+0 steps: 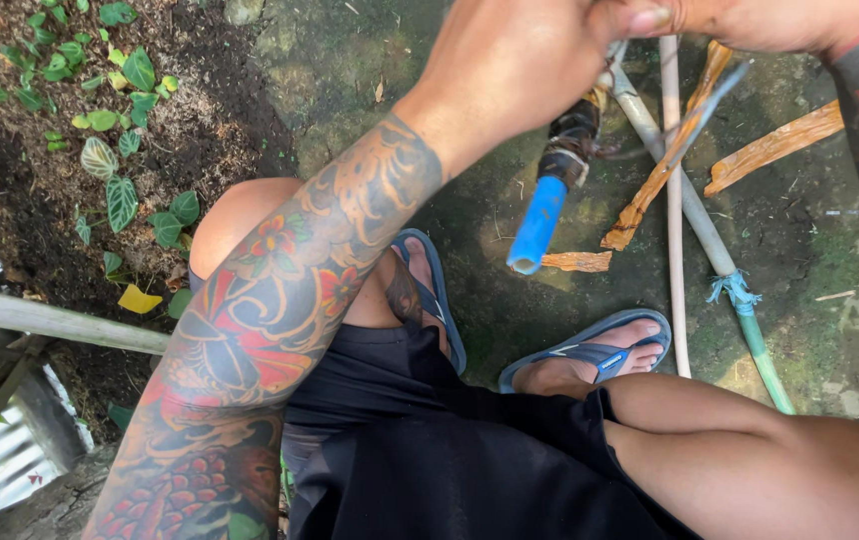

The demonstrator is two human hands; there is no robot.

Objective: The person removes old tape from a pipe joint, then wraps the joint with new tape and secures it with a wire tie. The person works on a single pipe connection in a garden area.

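Observation:
My left hand (510, 60) reaches in from the lower left with a tattooed forearm and is closed around the upper end of a stick-like tool (560, 170). That tool is wrapped in black tape in the middle and ends in a short blue tube (537, 228) pointing down at the ground. My right hand (750, 20) comes in at the top right and grips the same tool's top end beside the left hand; its fingers are partly cut off by the frame edge.
Several thin poles (675, 200) and splintered orange-brown wood strips (770, 148) lie on mossy concrete (350, 70). One pole has a green end (765, 360) tied with light blue string. My feet in blue sandals (595, 350) rest below. Soil with small leafy plants (120, 190) lies left.

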